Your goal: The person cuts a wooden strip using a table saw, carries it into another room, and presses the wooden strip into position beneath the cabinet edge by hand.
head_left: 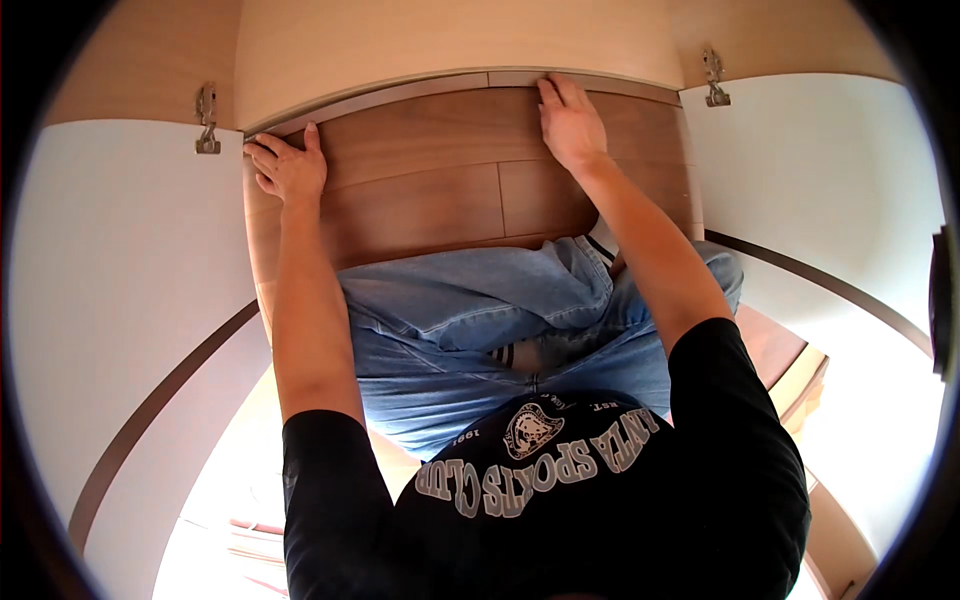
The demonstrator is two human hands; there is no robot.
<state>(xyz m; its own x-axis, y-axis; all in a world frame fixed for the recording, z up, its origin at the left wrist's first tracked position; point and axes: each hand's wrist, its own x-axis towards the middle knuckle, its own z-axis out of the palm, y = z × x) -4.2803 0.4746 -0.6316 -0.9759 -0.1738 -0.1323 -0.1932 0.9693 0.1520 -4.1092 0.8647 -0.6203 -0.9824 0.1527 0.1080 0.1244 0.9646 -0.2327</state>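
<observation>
A narrow brown strip (pixel 390 92) runs along the foot of a light wood panel (pixel 460 40), with a seam in its right half. At the strip's left end is my left hand (pixel 292 170), thumb stretched apart from its bent fingers. Farther right, my right hand (pixel 573 125) rests its extended fingertips against the strip just past the seam. Neither hand visibly grips anything. Below the strip lies wood plank flooring (pixel 420 150).
White doors stand open at left (pixel 120 250) and right (pixel 810 170), each with a metal hinge near its top, the left hinge (pixel 207 120) and right hinge (pixel 715 80). My legs in blue jeans (pixel 470 300) are folded on the floor. A dark edge strip (pixel 150 410) crosses the left door.
</observation>
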